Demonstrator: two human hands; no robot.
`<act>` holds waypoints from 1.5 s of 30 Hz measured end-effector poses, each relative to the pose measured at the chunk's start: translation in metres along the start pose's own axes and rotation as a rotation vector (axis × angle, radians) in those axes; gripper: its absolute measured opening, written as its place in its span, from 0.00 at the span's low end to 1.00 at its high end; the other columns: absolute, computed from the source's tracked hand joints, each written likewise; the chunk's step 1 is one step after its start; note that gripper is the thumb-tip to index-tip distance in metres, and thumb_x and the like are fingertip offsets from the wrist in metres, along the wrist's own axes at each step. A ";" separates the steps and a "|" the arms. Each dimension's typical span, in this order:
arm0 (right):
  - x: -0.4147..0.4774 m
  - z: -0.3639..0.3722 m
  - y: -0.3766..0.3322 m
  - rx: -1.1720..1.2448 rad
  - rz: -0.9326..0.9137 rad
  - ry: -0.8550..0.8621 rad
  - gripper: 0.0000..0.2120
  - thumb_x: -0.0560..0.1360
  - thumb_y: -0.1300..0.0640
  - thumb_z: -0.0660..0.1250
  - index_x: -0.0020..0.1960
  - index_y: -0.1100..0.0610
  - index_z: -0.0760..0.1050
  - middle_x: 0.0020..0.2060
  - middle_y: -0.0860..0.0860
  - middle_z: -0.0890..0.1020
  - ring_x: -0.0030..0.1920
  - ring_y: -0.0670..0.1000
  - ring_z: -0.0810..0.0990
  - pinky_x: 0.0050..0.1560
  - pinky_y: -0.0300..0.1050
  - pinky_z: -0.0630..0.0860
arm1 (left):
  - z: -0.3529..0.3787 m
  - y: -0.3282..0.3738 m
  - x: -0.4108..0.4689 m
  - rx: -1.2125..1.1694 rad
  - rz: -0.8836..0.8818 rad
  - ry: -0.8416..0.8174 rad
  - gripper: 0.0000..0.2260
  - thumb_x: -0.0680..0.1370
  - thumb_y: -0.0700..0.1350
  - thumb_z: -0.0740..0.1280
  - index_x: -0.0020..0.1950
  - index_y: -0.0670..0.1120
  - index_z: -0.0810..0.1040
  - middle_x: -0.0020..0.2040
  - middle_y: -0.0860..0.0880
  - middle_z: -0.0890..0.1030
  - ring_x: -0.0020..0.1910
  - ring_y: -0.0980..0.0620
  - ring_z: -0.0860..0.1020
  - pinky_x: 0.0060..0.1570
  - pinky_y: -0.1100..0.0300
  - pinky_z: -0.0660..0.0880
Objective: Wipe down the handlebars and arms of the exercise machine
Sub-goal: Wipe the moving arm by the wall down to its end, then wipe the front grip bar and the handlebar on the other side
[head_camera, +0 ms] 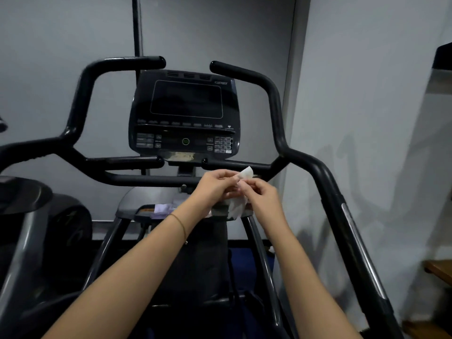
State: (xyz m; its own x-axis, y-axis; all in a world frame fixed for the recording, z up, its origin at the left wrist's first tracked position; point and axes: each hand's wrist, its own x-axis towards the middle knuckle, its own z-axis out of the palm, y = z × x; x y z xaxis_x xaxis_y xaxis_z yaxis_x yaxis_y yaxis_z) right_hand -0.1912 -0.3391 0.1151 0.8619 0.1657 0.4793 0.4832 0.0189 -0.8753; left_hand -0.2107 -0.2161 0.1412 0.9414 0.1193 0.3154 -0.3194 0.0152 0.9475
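1. two black handlebars are carried by the exercise machine; the left handlebar (80, 94) is seen at the left of the frame, its long axis rising and then bending inward at the top, and it is touched by no hand.
2. low and left of centre, under the console (186, 113), a grey tray (127, 206) is seen with a lilac item (161, 207) lying in it; what that item is cannot be told.
3. at the centre of the frame the left hand (215, 184) is raised, its fingers curled and pinched on the upper part of a white wipe (238, 206).
4. the wipe is held between both hands: a small corner is pushed up above the fingers and the larger part is left hanging below them. it is judged to be in the course of being opened out, with no wiping yet begun.
5. the right hand (259, 194) is set close against the left, its fingertips likewise pinched on the wipe.
6. the crossbar (146, 178) lies directly behind the fingers, its long axis running left to right; whether it is touched by the wipe cannot be told.
7. right of centre, the right handlebar (274, 99) is left untouched, and the side arm (342, 211) slopes toward the lower right; both are judged nearer to the right hand.
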 end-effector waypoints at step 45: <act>0.153 0.045 0.060 -1.101 -0.314 -0.088 0.19 0.78 0.65 0.51 0.67 0.57 0.68 0.65 0.55 0.73 0.66 0.56 0.70 0.61 0.50 0.68 | -0.102 -0.028 0.138 1.125 0.238 0.223 0.14 0.74 0.45 0.71 0.58 0.42 0.78 0.51 0.44 0.81 0.50 0.46 0.79 0.53 0.51 0.76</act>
State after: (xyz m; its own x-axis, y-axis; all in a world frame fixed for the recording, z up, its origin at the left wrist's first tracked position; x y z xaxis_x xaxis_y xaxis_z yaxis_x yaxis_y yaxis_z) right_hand -0.0369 -0.2682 0.1333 0.6864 0.3751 0.6230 0.5850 -0.7937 -0.1666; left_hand -0.0829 -0.0986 0.1529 0.7952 0.1742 0.5807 -0.1040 -0.9044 0.4137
